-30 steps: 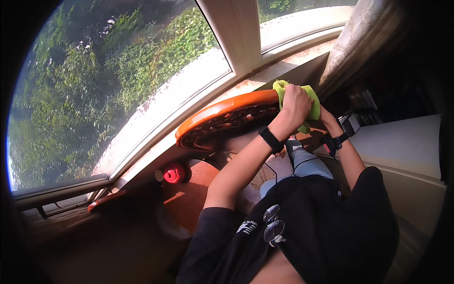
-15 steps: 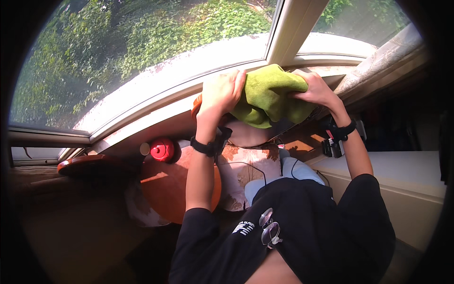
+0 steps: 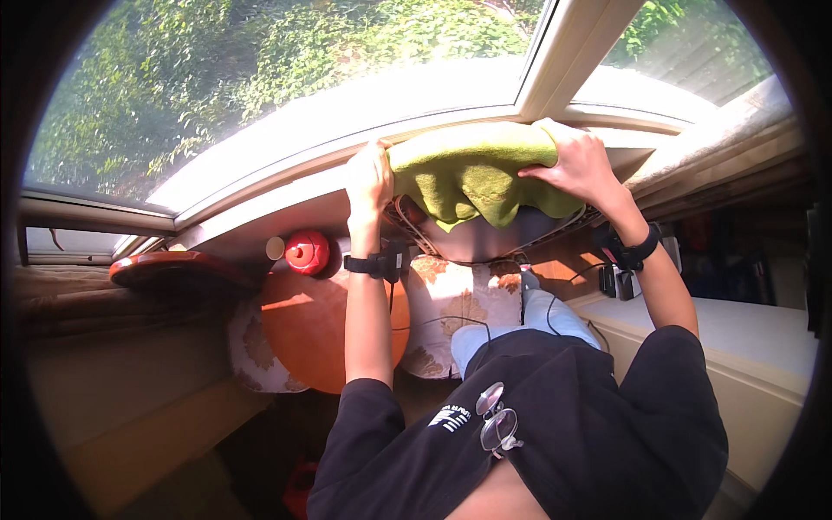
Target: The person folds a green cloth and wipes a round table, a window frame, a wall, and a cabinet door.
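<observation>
A green cloth [image 3: 477,165] hangs stretched between my two hands, just below the window frame, its lower edge drooping in folds. My left hand [image 3: 371,182] is closed at the cloth's left end, with its fingertips partly hidden. At the other end my right hand [image 3: 579,163] grips the cloth, thumb in front and fingers behind the upper edge. Below the cloth shows a rounded pale panel [image 3: 472,248] with a patterned rim, like a chair back; the cloth covers its upper part.
A large window [image 3: 347,121] curves along the far side. To the left are a round orange-brown table [image 3: 325,338], a red lidded pot [image 3: 307,252] and a small cup [image 3: 275,249]. A floral seat [image 3: 455,303] lies below my hands. A white cabinet top [image 3: 693,325] stands at right.
My hands have moved farther apart, the left one leftward and the right one slightly rightward. The bunched cloth is now spread wider, with a straighter top edge.
</observation>
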### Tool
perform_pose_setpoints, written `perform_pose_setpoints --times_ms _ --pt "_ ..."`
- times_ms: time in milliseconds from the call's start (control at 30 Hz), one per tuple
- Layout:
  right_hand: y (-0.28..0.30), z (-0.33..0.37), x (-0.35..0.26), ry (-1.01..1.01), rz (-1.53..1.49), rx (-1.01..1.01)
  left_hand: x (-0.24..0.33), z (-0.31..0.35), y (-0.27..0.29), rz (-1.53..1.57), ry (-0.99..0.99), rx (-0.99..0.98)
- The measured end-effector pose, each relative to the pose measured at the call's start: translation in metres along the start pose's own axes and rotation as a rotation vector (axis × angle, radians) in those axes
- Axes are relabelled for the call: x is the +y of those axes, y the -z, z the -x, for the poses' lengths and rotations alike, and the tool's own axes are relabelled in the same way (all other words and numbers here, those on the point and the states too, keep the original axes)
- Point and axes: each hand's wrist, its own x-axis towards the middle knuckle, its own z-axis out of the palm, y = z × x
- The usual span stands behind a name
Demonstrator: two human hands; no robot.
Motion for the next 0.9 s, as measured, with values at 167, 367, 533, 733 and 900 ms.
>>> perform_pose_setpoints --times_ms 167,367,533,733,900 --pt "-0.011 0.026 0.005 0.102 0.172 0.294 0.067 -0.035 0.053 0.543 0.643 0.362" --pt "-0.019 0.035 0.029 0.174 0.211 0.368 0.094 -0.048 0.026 0.287 0.277 0.289" --pt "-0.009 0.033 0.032 0.115 0.022 0.303 0.055 -0.041 0.004 0.303 0.152 0.233" --pt "0.010 -0.011 0.015 -0.008 -0.120 -0.205 0.028 -0.029 0.014 0.276 0.146 0.131" --pt "-0.009 -0.036 0.000 0.190 0.052 -0.185 0.023 -0.009 0.009 0.367 0.260 0.118"
